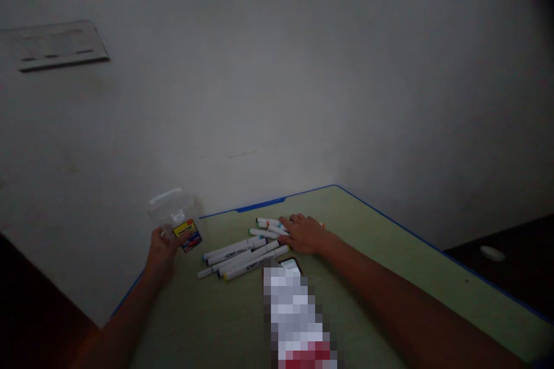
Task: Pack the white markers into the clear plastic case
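My left hand (163, 253) is closed around a clear plastic case (167, 207) at the left of the table. A yellow, red and dark blue label (187, 235) shows on the case's front. Across the middle lies my right hand (305, 234), palm down over a small group of white markers (264, 232), its fingers apart and touching them. Some of these markers are partly hidden under the hand. Between my hands, several more white markers (244, 256) lie side by side at a slant, with blue, yellow and dark tips.
The pale green table (367, 242) has a blue edge and stands against a grey wall (277, 69). Near me, a blurred-out pixelated object (298, 311) covers part of a dark-rimmed item (291, 266). A white object (492, 252) lies beyond the table's right edge.
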The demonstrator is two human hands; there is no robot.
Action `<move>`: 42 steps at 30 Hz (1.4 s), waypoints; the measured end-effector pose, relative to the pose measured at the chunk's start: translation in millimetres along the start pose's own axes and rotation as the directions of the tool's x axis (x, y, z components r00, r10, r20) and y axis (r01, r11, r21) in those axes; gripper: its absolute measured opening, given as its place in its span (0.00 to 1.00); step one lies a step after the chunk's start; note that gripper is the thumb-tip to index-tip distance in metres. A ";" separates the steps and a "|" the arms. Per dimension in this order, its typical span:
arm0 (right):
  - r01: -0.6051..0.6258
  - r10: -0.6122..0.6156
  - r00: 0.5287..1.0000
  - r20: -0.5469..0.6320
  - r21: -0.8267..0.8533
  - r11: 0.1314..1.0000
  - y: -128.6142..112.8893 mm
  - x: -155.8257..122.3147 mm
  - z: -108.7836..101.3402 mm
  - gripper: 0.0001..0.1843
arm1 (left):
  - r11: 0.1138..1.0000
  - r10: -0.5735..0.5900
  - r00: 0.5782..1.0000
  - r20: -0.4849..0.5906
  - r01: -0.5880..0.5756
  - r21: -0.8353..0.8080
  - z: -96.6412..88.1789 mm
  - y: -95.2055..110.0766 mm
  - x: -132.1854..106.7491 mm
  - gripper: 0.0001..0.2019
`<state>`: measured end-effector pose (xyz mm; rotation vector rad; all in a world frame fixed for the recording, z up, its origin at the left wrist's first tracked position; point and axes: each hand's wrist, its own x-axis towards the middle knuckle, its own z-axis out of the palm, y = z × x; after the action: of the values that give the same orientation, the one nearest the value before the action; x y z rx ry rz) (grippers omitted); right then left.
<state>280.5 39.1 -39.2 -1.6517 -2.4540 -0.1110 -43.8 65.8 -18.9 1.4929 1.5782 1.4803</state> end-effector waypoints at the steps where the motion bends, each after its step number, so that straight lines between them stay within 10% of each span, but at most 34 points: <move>1: -0.001 0.001 1.000 0.002 0.001 1.000 0.0 -0.2 -0.4 0.27 | 1.000 -0.001 1.000 -0.002 0.001 -0.016 -2.3 -1.4 0.6 0.20; 12: -0.013 0.010 0.998 0.065 0.038 0.999 0.0 2.6 -9.8 0.30 | 0.987 -0.042 0.987 0.152 0.065 -0.149 9.4 -0.8 -16.3 0.28; 16: -0.034 0.028 0.997 0.070 0.085 0.996 2.5 3.4 -21.7 0.33 | 0.997 0.063 0.996 -0.057 -0.065 -0.034 -14.4 16.7 -34.8 0.30; 19: -0.019 0.013 0.998 0.062 0.105 0.994 2.0 3.4 -27.4 0.31 | 0.940 0.327 0.924 -0.197 -0.297 0.169 -18.9 41.3 -53.7 0.23; 22: -0.020 0.011 0.996 0.091 0.090 0.996 -1.0 3.4 -25.5 0.25 | 0.830 0.365 0.909 0.201 -0.416 0.373 8.6 60.6 -65.3 0.15; 27: -0.079 0.079 0.997 0.017 0.052 0.995 2.7 0.5 -11.8 0.20 | 0.665 0.137 0.683 0.717 -0.600 0.444 61.8 57.5 -61.9 0.21; 31: -0.099 0.099 0.995 0.018 0.016 0.995 13.1 -2.4 -5.4 0.20 | 0.668 0.095 0.639 0.763 -0.609 0.427 59.5 43.5 -60.4 0.25; 42: -0.251 0.254 0.966 0.042 -0.061 0.966 12.1 -4.1 -13.1 0.21 | 0.535 0.119 0.689 0.715 -0.651 0.538 57.9 40.4 -67.8 0.21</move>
<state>294.7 37.9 -27.6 -1.9972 -2.2686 -0.1044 40.7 16.4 -18.8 2.6630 1.5214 0.2681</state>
